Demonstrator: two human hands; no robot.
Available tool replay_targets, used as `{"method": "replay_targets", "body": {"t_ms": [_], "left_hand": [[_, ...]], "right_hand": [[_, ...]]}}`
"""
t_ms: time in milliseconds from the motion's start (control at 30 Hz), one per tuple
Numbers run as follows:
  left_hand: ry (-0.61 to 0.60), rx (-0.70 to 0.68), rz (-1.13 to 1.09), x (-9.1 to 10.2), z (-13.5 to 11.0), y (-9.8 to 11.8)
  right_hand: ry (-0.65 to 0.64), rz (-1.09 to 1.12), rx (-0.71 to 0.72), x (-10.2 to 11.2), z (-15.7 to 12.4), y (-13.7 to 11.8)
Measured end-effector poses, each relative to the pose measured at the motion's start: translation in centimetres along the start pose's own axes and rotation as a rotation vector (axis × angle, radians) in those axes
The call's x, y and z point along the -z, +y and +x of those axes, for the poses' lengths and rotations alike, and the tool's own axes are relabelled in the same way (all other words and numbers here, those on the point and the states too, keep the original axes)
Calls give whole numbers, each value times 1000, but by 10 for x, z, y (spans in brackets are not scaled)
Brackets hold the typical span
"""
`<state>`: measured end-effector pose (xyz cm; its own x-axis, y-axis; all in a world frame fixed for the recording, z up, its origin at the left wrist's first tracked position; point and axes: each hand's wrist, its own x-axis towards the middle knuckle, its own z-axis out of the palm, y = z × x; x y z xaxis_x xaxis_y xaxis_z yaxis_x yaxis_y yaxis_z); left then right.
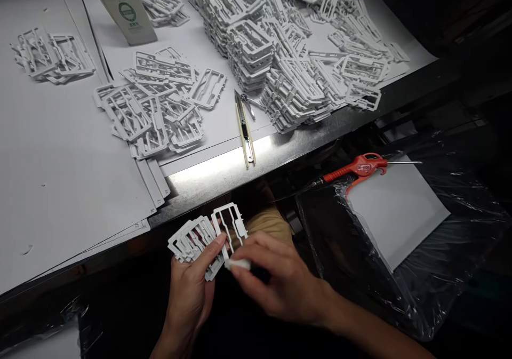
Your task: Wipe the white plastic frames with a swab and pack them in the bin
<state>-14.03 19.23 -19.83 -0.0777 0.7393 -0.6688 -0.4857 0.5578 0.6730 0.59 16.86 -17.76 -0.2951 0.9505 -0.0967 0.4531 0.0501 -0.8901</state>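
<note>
My left hand grips a fanned stack of white plastic frames, its thumb pressed on top. One white plastic frame stands out from the stack at the right, also under the left thumb. At the lower right corner of that frame, my right hand is closed, thumb and forefinger pinching a small white wad that looks like cloth or tissue. Both hands are in front of the table edge, above my lap. What the other fingers of the left hand do behind the stack is hidden.
Tall piles of white frames and a loose heap cover the table. A utility knife lies near the metal edge. A red air blow gun rests on black plastic at the right.
</note>
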Motion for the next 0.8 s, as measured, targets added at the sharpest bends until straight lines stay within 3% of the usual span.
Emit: {"method": "replay_targets", "body": {"t_ms": [100, 233, 400, 533, 800], "left_hand": [[20, -8, -18, 0, -1, 0], [25, 87, -39, 0, 1, 3], [-31, 151, -52, 2, 4, 0], [-109, 185, -36, 6, 1, 0], [-72, 205, -59, 5, -3, 4]], "right_hand": [[-30, -33, 9, 0, 0, 3], [68, 15, -197, 18, -6, 15], [-95, 354, -477, 15, -4, 22], [-77, 506, -508, 6, 1, 24], [-102, 551, -539, 12, 0, 30]]}}
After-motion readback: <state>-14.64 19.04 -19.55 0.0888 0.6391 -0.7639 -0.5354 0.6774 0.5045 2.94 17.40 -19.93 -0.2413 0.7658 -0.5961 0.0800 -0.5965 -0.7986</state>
